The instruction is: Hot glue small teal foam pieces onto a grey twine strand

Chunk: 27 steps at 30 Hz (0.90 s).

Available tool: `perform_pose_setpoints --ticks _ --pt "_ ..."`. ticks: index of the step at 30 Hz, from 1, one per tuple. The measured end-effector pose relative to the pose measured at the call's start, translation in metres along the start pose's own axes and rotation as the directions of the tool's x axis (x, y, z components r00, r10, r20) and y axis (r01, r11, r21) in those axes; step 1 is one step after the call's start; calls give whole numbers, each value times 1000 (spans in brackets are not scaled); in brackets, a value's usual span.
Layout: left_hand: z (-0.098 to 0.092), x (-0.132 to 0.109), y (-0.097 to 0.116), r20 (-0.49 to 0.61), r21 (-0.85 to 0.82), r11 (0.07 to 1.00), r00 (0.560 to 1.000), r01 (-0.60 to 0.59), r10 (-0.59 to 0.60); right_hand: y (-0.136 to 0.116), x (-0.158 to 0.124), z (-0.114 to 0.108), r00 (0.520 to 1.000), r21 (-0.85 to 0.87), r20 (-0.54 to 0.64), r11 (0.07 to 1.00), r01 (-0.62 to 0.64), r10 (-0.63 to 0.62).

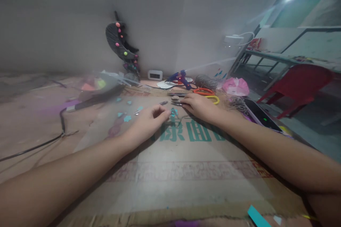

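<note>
My left hand rests low over the printed board, thumb and forefinger pinched together; whatever is between them is too small to make out. Just right of those fingertips lies a small teal piece, with a thin grey cord close by. My right hand is palm down with bent fingers drawn together, over the middle of yellow-handled scissors. Its fingertips are at the scissor blades, and what they grip is hidden. Beyond them are orange-handled scissors and a small greyish lump.
Teal paper cutouts lie left of my hands. Along the wall stand a dark crescent ornament, a small clock, a blue glue gun and grey yarn. A phone and pink bag are right; a black cable runs left.
</note>
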<state>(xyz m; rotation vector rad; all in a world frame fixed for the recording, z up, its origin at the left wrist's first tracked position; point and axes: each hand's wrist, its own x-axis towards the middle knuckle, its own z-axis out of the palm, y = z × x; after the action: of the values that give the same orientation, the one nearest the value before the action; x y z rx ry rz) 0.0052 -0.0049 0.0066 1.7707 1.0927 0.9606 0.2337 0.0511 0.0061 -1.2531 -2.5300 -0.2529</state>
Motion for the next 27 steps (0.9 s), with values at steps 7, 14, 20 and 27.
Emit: perform_pose_setpoints --ticks 7,14,20,27 --pt "0 -1 5 -4 -22 999 999 40 -40 -2 -5 -8 972 123 -105 973 -196 209" --pt "0 0 2 -3 -24 999 1000 27 -27 -21 -15 -21 945 344 -321 937 57 61" --pt "0 -1 3 -11 -26 999 999 31 -31 -29 -22 -14 941 244 -338 964 103 -15" --pt "-1 -1 2 -23 6 999 999 33 -33 -22 -22 -11 920 182 -367 960 215 -136"
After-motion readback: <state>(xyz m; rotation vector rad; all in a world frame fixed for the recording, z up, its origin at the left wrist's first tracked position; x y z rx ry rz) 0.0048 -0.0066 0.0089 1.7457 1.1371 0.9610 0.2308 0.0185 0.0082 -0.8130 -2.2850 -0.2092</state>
